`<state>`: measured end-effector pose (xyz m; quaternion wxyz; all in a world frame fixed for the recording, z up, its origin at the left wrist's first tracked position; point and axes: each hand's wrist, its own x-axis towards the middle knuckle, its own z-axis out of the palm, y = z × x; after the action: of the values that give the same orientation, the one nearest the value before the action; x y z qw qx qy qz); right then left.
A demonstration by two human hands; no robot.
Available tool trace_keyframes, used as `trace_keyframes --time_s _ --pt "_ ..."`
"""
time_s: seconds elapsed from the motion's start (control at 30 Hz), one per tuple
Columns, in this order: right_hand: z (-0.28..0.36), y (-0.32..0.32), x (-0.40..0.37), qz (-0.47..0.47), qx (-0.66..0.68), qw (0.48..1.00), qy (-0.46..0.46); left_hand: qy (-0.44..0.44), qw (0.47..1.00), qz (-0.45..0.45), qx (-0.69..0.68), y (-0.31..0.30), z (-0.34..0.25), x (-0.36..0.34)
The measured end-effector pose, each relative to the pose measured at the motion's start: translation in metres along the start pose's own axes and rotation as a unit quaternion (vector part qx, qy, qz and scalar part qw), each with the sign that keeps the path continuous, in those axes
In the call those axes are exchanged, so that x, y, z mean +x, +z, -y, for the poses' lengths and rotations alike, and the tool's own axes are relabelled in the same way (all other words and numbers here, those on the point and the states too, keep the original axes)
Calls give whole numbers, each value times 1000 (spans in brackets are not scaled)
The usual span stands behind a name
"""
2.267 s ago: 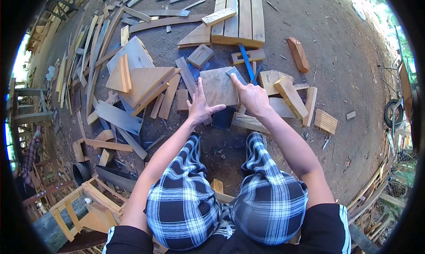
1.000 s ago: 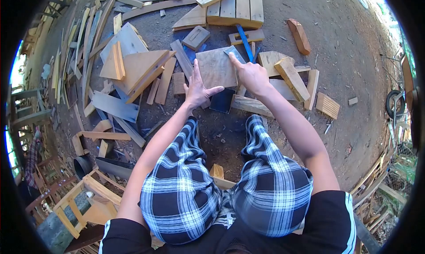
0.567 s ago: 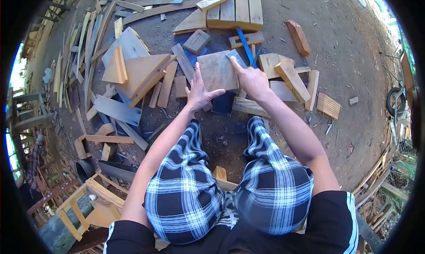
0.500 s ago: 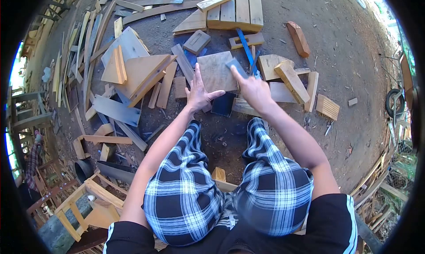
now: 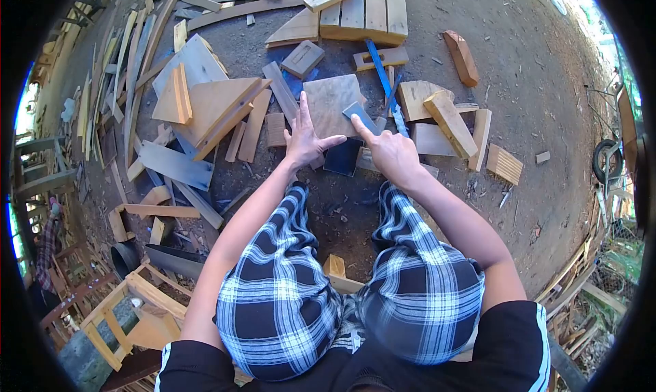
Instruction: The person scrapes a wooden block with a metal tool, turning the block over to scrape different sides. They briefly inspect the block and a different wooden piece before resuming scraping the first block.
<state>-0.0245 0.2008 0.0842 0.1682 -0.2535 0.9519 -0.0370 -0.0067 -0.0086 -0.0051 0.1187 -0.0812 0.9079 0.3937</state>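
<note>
In the head view, the flat grey-blue piece (image 5: 357, 114) is now set lower on the square board (image 5: 328, 105) — it was seen at the upper right corner a second ago, and is now placed slantwise over the lower right part. The right hand (image 5: 394, 158) has been drawn down with it, and more of the long blue tool (image 5: 380, 71) is uncovered. The left hand (image 5: 305, 142) is kept at almost the same place.

The right index finger is extended onto the piece, while the other fingers are folded; whether the piece is also gripped beneath by them cannot be told. The left fingers are opened, pointed along the board's left edge, with the thumb spread towards its lower edge.

The board is laid flat in front of the knees, between the two hands. Its upper face is pale brown with greyish patches, and its lower right part is partly covered by the piece.

Just left of the board, a long grey strip (image 5: 280, 91) is seen, with a small wooden block (image 5: 275, 130) beside it. A dark square sheet (image 5: 342, 157) is placed below the board — nearest the feet. Above it, a rectangular block (image 5: 303, 58) and a slotted wooden piece (image 5: 396, 56) are seen, the latter crossed by the blue tool. To the right, a thick wooden beam (image 5: 451, 124) is laid aslant among offcuts. What lies under the right hand is hidden.
</note>
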Motion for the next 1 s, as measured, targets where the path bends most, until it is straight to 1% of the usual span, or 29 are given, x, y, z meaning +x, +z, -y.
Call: trace_keyframes --time_s 0.03,0.07,0.1,0.17,0.23,0.3,0.37,0.43,0.47,0.5,0.57,0.6,0.63,0.7,0.77,0.83,0.87,0.9,1.0 --pt "0 0 -4 17 -11 1000 -3 10 1000 -10 3 1 2 1" --pt "-6 5 3 -13 13 1000 -20 21 1000 -19 6 3 2 1" --pt "-11 7 14 -13 13 1000 -18 22 1000 -18 6 3 0 -1" --pt "-19 7 44 -78 18 997 -4 2 1000 -7 11 -2 -5 -1" --pt "-18 4 51 -92 22 995 -11 -1 1000 -2 16 -3 -6 -1" --pt "-12 8 39 -65 1 998 8 -9 1000 3 16 -4 -5 3" --pt "-4 8 15 -54 -2 999 -4 -5 1000 8 9 -3 -3 1" --pt "3 -6 -3 33 -2 999 -9 -2 1000 3 2 -2 -2 0" --pt "1 -7 3 36 1 999 -6 8 1000 -6 -2 -2 -3 -1" --pt "-4 -5 12 36 2 999 -5 8 1000 -5 -1 -1 -3 -2" --pt "-14 0 40 -49 12 999 0 -2 1000 -1 3 -1 -4 -1" --pt "-17 0 53 -61 12 998 3 1 1000 -5 5 -3 -6 0" --pt "-17 4 54 -65 12 998 3 -9 1000 4 7 -4 -7 0" --pt "-16 13 52 -104 12 994 -7 -18 1000 13 7 -5 -8 1" --pt "-7 9 25 -82 10 997 -5 -2 1000 3 -3 -3 -4 0" --pt "0 7 3 -14 8 1000 -20 1 1000 -8 -1 2 2 0" --pt "-1 3 3 0 14 1000 -23 13 1000 -22 5 4 3 1" --pt "-4 3 10 2 15 1000 -21 13 1000 -20 5 4 2 0" --pt "-13 5 54 -70 31 997 -18 18 1000 -19 0 0 -3 1"
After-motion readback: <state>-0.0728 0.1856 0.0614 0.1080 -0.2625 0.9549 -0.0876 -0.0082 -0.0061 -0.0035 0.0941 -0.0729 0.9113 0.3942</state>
